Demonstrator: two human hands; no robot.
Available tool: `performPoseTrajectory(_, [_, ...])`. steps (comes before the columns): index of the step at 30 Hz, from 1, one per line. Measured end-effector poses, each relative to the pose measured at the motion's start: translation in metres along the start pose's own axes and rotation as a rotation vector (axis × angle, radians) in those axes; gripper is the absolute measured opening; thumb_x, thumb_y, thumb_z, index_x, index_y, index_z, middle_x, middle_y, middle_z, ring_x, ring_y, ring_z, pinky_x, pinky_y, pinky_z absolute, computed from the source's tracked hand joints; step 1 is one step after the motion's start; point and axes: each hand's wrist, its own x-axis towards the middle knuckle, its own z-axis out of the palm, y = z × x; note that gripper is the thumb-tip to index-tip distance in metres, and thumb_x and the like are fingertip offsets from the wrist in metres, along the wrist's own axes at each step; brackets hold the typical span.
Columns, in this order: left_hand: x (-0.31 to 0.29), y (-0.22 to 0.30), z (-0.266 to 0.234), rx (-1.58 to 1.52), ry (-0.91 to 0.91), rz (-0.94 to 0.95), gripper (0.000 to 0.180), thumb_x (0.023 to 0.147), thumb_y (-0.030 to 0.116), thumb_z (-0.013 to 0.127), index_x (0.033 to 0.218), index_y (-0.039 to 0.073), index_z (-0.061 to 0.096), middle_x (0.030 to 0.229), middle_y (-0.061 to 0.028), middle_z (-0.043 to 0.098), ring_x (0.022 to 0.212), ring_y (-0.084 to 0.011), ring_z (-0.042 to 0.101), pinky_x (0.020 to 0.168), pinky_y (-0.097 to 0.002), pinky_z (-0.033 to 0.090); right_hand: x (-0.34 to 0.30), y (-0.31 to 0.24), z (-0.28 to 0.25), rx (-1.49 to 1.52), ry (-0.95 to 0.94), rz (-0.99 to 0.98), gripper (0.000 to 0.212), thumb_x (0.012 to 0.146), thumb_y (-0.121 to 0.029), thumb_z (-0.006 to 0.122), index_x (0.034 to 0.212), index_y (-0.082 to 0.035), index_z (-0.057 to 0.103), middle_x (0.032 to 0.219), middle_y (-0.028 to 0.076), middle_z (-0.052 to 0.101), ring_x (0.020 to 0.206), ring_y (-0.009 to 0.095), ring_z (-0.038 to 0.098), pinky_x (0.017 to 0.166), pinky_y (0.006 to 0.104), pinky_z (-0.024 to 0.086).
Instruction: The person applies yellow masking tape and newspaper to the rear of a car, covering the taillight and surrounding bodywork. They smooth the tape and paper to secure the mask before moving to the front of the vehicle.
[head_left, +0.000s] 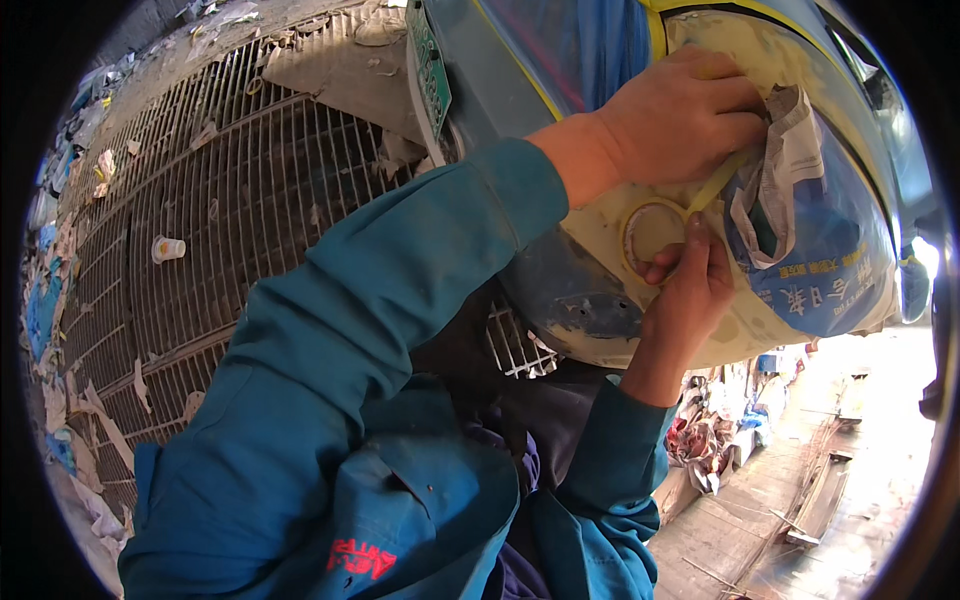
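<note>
My left hand (680, 115) reaches across and presses flat on a yellowish primed vehicle panel (600, 215), at the edge of a crumpled printed paper sheet (800, 190). My right hand (690, 290) is just below it, fingers hooked through a roll of pale yellow masking tape (650, 235). A strip of tape (718, 180) runs from the roll up to under my left fingers. Blue plastic sheeting (580, 40) covers the vehicle above. Both sleeves are teal.
A metal floor grating (200, 250) spreads to the left, littered with paper scraps and a small white cup (167, 248). A green plate (430, 65) hangs on the vehicle's edge. Torn paper and debris lie on the concrete floor (760, 500) at lower right.
</note>
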Motion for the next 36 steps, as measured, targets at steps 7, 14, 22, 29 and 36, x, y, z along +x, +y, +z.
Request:
performPoseTrajectory(7, [-0.015, -0.002, -0.005, 0.061, 0.012, 0.117, 0.027, 0.086, 0.021, 0.078, 0.111, 0.021, 0.086, 0.117, 0.0051, 0.074, 0.112, -0.0225, 0.070, 0.097, -0.0412, 0.058, 0.001, 0.001, -0.003, 0.006, 0.018, -0.022, 0.026, 0.113, -0.027, 0.078, 0.114, 0.000, 0.079, 0.068, 0.003, 0.064, 0.053, 0.010, 0.053, 0.053, 0.0306, 0.056])
performPoseTrajectory(14, [-0.019, 0.001, -0.013, 0.111, -0.035, 0.093, 0.035, 0.087, 0.024, 0.079, 0.120, 0.024, 0.088, 0.123, 0.0077, 0.074, 0.116, -0.0195, 0.069, 0.102, -0.0389, 0.056, 0.002, -0.001, -0.009, -0.008, 0.027, -0.027, 0.026, 0.111, -0.026, 0.081, 0.111, 0.000, 0.080, 0.066, 0.003, 0.063, 0.051, 0.009, 0.052, 0.053, 0.0307, 0.058])
performPoseTrajectory(22, [-0.023, -0.003, -0.013, 0.084, -0.044, 0.067, 0.038, 0.087, 0.032, 0.084, 0.125, 0.028, 0.087, 0.128, 0.0092, 0.074, 0.122, -0.0186, 0.068, 0.107, -0.0406, 0.053, 0.005, -0.001, -0.013, -0.034, 0.066, -0.025, 0.025, 0.110, -0.026, 0.082, 0.109, -0.001, 0.081, 0.064, 0.002, 0.061, 0.047, 0.009, 0.049, 0.051, 0.0298, 0.057])
performPoseTrajectory(29, [-0.025, 0.001, -0.012, 0.054, -0.049, 0.038, 0.043, 0.086, 0.037, 0.088, 0.128, 0.030, 0.085, 0.131, 0.0102, 0.074, 0.126, -0.0183, 0.067, 0.112, -0.0423, 0.052, 0.003, -0.004, -0.015, -0.026, 0.078, -0.007, 0.023, 0.109, -0.025, 0.082, 0.107, -0.002, 0.081, 0.061, 0.001, 0.059, 0.047, 0.009, 0.049, 0.051, 0.0291, 0.055])
performPoseTrajectory(36, [-0.028, 0.013, -0.023, 0.055, -0.165, -0.026, 0.064, 0.082, 0.047, 0.091, 0.140, 0.023, 0.083, 0.147, 0.0042, 0.070, 0.137, -0.0246, 0.062, 0.120, -0.0497, 0.048, 0.003, -0.004, -0.014, -0.066, 0.073, -0.028, 0.030, 0.112, -0.030, 0.078, 0.106, 0.000, 0.078, 0.061, 0.003, 0.059, 0.047, 0.011, 0.050, 0.052, 0.0319, 0.057])
